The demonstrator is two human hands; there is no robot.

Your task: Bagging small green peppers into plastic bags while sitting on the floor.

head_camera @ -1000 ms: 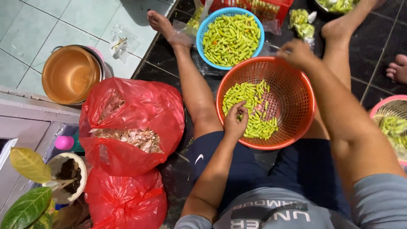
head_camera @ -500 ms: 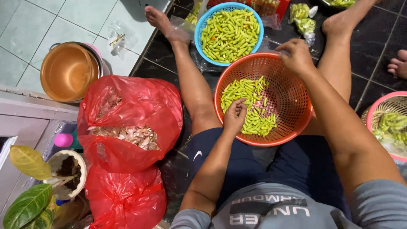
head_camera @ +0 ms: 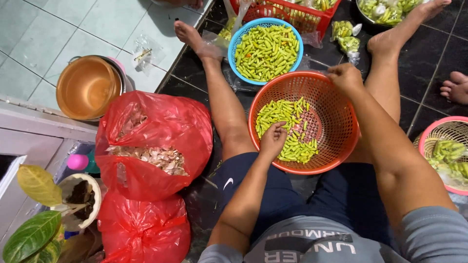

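Down on the dark tiled floor (head_camera: 429, 73), the person sits with legs spread, and between the legs rests the round orange plastic basket (head_camera: 336, 122), holding a loose heap of small green chillies (head_camera: 285, 129) that covers its left half and leaves the mesh bottom bare on the right. To the left stands the big red plastic bag (head_camera: 156, 141), mouth open, with pale dry peelings inside; a second red plastic bag (head_camera: 144, 229), tied off, sits just below it. Beyond the orange basket and touching its far rim is the round blue plastic bowl (head_camera: 237, 41), packed full of green chillies. On the pale tiles at upper left, the copper-coloured metal pot (head_camera: 87, 87) stands well apart. At the right edge a pink plastic basket (head_camera: 456, 129) holds bagged green chillies, partly out of view. The left hand (head_camera: 273, 139) is down in the orange basket, fingers curled together on the chillies; whether it grips any, I cannot tell. The right hand (head_camera: 345, 78) is clamped on the basket's far rim. The room between the legs is filled by the baskets.
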